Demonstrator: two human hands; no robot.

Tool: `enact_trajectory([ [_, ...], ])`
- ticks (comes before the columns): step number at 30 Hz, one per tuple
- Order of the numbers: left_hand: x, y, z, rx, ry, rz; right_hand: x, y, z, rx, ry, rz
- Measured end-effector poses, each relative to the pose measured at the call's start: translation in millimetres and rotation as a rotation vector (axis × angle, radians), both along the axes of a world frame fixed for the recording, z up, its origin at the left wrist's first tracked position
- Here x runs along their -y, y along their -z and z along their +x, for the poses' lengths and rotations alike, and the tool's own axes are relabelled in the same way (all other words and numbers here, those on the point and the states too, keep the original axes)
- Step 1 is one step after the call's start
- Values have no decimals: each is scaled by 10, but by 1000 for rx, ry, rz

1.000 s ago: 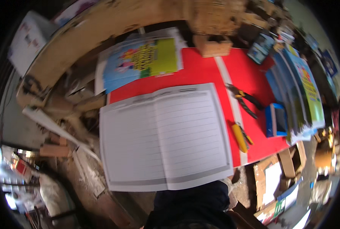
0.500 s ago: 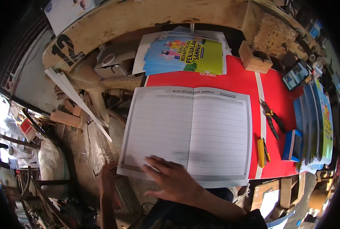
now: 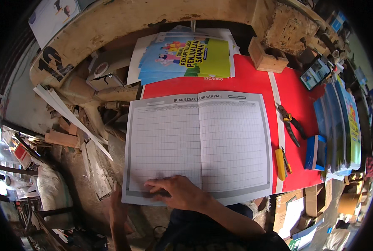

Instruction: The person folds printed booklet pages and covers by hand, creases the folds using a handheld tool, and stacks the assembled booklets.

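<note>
An open ledger book (image 3: 232, 142) with ruled grid pages and grey borders lies in front of me. My right hand (image 3: 176, 192) is over the lower part of its left page, fingers stretched out and a little apart, holding nothing. Just beyond the book's lower left corner is my left hand (image 3: 118, 209). It is dark and blurred, so its fingers do not show clearly.
The book rests on a red board (image 3: 253, 83). Behind it is a pile of colourful booklets (image 3: 186, 58). To the right are pliers (image 3: 292, 123), a yellow-handled stapler-like tool (image 3: 281, 163), a blue box (image 3: 316, 152), standing booklets (image 3: 339, 125) and a phone (image 3: 316, 74). A wooden block (image 3: 268, 58) stands behind.
My left hand has dropped from the book's lower left corner. My right hand has stayed over the left page. The whole view has shifted, and the page lines look sharper.
</note>
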State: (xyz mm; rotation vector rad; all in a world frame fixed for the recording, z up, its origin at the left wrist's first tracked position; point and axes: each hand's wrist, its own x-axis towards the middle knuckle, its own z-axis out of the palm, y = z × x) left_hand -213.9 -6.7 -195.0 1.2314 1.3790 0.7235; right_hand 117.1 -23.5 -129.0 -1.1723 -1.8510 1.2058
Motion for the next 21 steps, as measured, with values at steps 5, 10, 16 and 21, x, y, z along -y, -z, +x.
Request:
enact_trajectory([
  [5,-130,-755,565,-137,-342,-190,199,-154,119,-121,199,105],
  [10,-108,-627,417,-148,-69,47,143,-184,-140,156,115,276],
  [16,-101,-117,196,-237,67,187,23,-81,-10,50,80,30],
  [21,-91,-33,306,205,-125,-21,-2,27,31,-101,101,6],
])
